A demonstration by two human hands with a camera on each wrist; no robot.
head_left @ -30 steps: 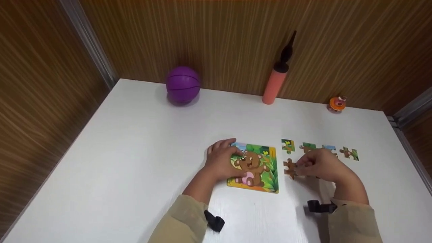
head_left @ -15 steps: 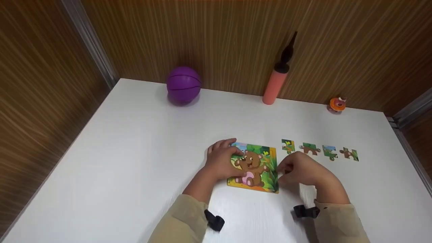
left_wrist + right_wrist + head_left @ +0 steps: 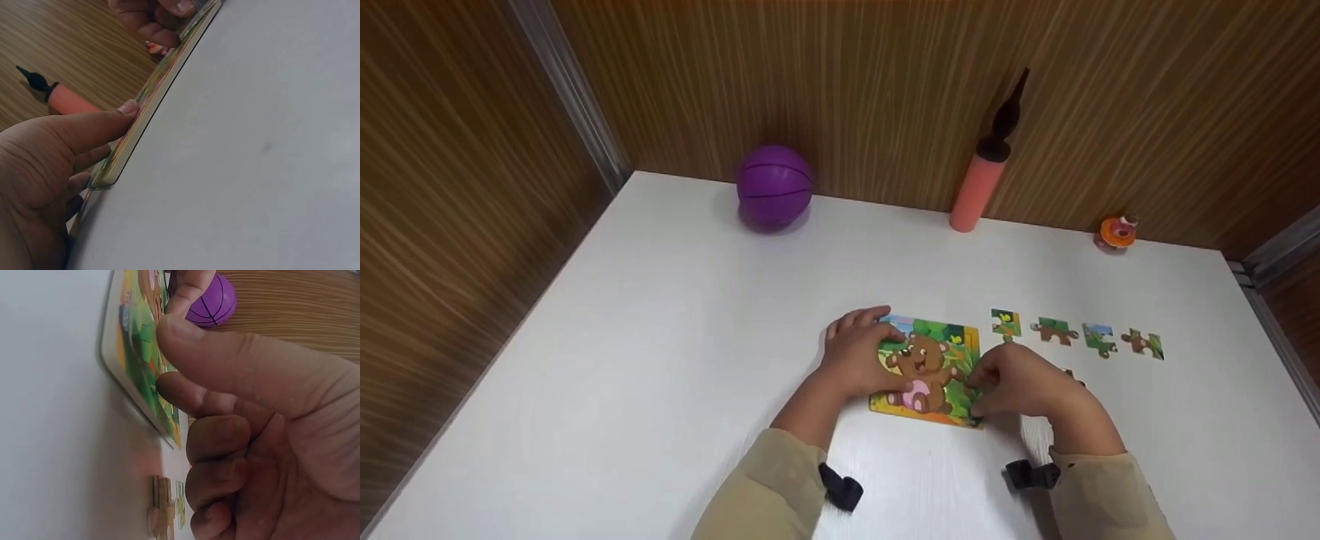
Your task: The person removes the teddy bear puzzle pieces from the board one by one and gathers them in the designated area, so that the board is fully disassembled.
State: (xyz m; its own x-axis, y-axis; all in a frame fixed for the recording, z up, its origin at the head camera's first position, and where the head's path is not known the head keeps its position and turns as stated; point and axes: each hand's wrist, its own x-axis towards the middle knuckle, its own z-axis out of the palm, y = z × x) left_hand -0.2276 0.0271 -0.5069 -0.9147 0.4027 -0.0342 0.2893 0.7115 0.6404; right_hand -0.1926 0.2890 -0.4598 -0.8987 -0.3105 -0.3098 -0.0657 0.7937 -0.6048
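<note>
A square jigsaw puzzle (image 3: 926, 364) with a brown bear in greenery lies on the white table. My left hand (image 3: 856, 364) grips it from the left, thumb over the lower picture and fingers along the far edge. In the left wrist view the thumb (image 3: 107, 124) rests on the near rim. At the puzzle's right side my right hand (image 3: 1024, 382) pinches at a green jigsaw piece (image 3: 145, 363) with thumb and index finger. The right wrist view shows its other fingers (image 3: 216, 439) curled in.
Several loose jigsaw pieces lie in a row to the right, including one green and brown piece (image 3: 1056, 331). Another piece (image 3: 1074, 376) shows partly behind the right hand. A purple ball (image 3: 775, 186), a pink hand pump (image 3: 976, 193) and a small orange toy (image 3: 1117, 232) stand along the back wall.
My right hand has moved left from a brown loose piece to the puzzle's right edge, then slightly over it. My left hand stays on the puzzle. The head view has shifted a little.
</note>
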